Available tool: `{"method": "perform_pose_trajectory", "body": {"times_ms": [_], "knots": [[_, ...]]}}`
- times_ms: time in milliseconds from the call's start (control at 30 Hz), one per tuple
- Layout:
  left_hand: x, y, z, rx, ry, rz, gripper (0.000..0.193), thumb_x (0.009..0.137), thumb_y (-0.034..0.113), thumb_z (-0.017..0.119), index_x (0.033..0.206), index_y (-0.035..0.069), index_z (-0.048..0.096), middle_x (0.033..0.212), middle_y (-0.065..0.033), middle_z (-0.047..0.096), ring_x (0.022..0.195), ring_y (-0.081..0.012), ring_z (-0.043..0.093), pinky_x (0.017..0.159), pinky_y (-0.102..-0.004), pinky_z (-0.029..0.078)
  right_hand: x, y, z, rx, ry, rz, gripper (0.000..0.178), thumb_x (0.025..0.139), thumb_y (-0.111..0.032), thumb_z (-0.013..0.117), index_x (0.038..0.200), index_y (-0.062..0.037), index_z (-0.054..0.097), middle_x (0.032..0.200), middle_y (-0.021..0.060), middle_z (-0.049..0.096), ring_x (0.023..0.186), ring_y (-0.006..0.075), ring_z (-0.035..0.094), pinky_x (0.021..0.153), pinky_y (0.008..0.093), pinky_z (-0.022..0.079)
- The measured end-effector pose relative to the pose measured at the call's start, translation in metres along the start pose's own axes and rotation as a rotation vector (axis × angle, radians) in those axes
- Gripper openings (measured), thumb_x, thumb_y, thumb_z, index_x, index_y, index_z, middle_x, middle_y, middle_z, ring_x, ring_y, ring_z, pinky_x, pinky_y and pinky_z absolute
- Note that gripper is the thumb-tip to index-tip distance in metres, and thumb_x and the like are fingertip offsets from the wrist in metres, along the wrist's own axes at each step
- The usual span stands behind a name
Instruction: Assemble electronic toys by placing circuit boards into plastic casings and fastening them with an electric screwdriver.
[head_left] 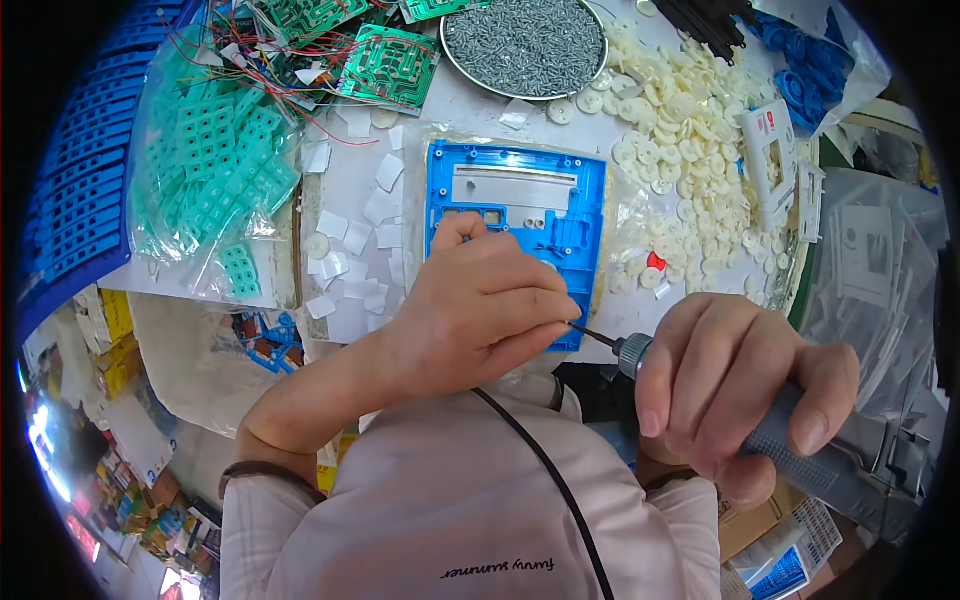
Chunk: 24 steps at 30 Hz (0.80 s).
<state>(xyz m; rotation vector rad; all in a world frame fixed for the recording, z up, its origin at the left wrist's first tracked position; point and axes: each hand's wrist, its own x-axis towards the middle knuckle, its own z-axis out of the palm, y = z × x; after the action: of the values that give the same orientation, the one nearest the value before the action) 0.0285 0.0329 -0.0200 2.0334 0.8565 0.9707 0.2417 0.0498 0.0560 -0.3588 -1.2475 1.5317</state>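
Note:
A blue plastic casing [580,265] lies open side up in front of me, with a pale strip across its upper part. Over its middle is my left hand [495,290], thumb and forefinger pinched at the casing's right lower side. What they pinch is too small to make out. My right hand [735,390] is wrapped round a grey electric screwdriver [790,440], held at a slant to the right of the casing. The thin dark bit of the screwdriver points left and reaches the left fingertips.
A round tray of small screws [525,45] stands behind the casing. Cream plastic discs [690,130] are heaped at the right. Green circuit boards [390,65] with wires lie at the back left, near a bag of teal keypads [215,170]. White paper pieces [355,235] lie left of the casing.

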Motion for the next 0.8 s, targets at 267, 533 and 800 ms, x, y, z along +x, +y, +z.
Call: {"method": "perform_pose_trajectory", "body": {"times_ms": [267,533,800], "knots": [[-0.001,0.0,-0.003,0.084,0.01,-0.021,0.029,0.08,0.02,0.083,0.107,0.014,0.071,0.103,0.0011,0.071,0.087,-0.0199,0.059,0.087,-0.0422,0.035,-0.001,0.003,0.004,-0.038,0.048,-0.001,0.035,0.091,-0.019,0.08,0.118,-0.0211,0.057,0.063,-0.0045,0.059,0.051,0.007,0.053,0.058,0.026,0.058],[-0.011,-0.01,-0.009,0.397,-0.252,0.09,0.045,0.081,0.039,0.077,0.118,0.013,0.069,0.12,0.0001,0.064,0.109,-0.0221,0.057,0.102,-0.0511,0.036,-0.01,0.015,-0.01,-0.1,0.029,0.05,0.042,0.091,-0.016,0.079,0.123,-0.0157,0.051,0.068,-0.0003,0.057,0.059,0.015,0.055,0.064,0.0354,0.054],[-0.016,-0.004,-0.005,0.548,-0.304,0.088,0.046,0.079,0.039,0.077,0.117,0.014,0.07,0.123,0.0033,0.061,0.115,-0.0189,0.056,0.108,-0.056,0.031,-0.013,0.028,-0.01,-0.075,0.022,0.051,0.043,0.089,-0.007,0.078,0.124,-0.0106,0.053,0.075,0.0047,0.06,0.068,0.0188,0.059,0.073,0.0408,0.055]]}}
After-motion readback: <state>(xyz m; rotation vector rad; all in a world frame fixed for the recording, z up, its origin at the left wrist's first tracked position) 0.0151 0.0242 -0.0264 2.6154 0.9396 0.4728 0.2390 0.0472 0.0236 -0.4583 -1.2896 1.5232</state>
